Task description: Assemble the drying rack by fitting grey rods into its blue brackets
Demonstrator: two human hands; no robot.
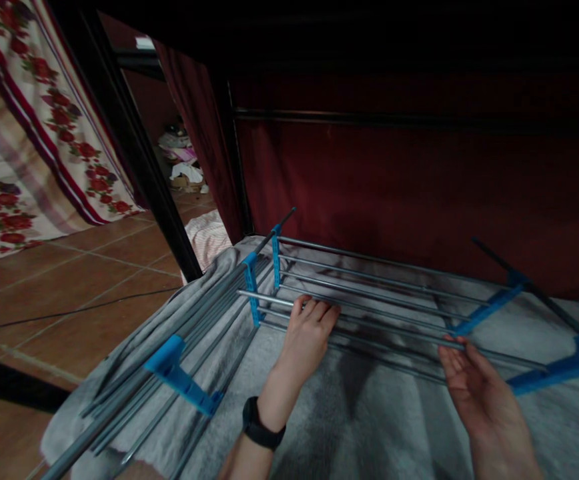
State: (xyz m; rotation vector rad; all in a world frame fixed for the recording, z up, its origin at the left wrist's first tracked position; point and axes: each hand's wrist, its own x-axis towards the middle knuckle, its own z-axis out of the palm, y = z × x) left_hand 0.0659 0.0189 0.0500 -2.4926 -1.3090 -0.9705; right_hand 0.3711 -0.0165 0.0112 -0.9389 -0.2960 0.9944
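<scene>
A partly joined rack of grey metal tubes and blue plastic brackets lies on a grey blanket. One loose-ended metal tube runs across the front of the rack, and both my hands are on it. My left hand, with a black band on the wrist, has its fingers wrapped over the tube near the left blue bracket. Farther right, my right hand pinches the same tube from below between thumb and fingers. The tube's right end is close to the right front blue bracket; whether they touch I cannot tell.
Several more tubes lie bundled at the left, beside another blue bracket. The blanket covers a bed with a black metal post. Dark red cloth hangs behind. On the tiled floor runs a black cable.
</scene>
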